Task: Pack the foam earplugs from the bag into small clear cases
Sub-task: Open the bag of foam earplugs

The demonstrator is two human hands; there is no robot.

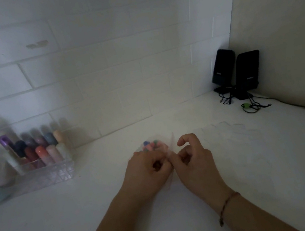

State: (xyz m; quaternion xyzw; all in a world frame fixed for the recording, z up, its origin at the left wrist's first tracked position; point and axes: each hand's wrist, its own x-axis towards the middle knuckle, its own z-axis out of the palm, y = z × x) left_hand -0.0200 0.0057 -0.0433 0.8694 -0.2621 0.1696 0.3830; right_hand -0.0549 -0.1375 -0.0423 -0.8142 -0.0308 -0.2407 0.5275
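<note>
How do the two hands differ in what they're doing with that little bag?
The left hand is curled tight, pinching the bag near its mouth; the right hand pinches the same edge but keeps its forefinger raised and hooked. The right wrist wears a thin bracelet; the left is bare. Both hold the bag over the white counter.

Home desk corner: white brick-pattern wall (99,67), small black speakers (237,73), clear organizer (44,173) of colourful tubes.
</note>
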